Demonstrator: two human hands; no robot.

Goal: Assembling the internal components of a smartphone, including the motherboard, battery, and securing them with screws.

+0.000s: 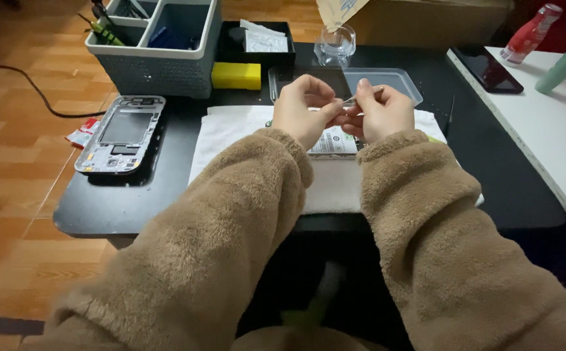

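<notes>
Over the white cloth (231, 140), the left hand (300, 109) and right hand (380, 112) meet, fingertips pinched on slim metal tweezers (356, 98), raised for close work above the opened phone (334, 142) lying flat; a stripped phone frame (122, 134) lies left of the cloth

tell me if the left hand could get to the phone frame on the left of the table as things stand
Probably yes. The phone frame lies in the open on the black table, nothing between it and the left hand, though that hand is pinching something small with the right hand.
</notes>
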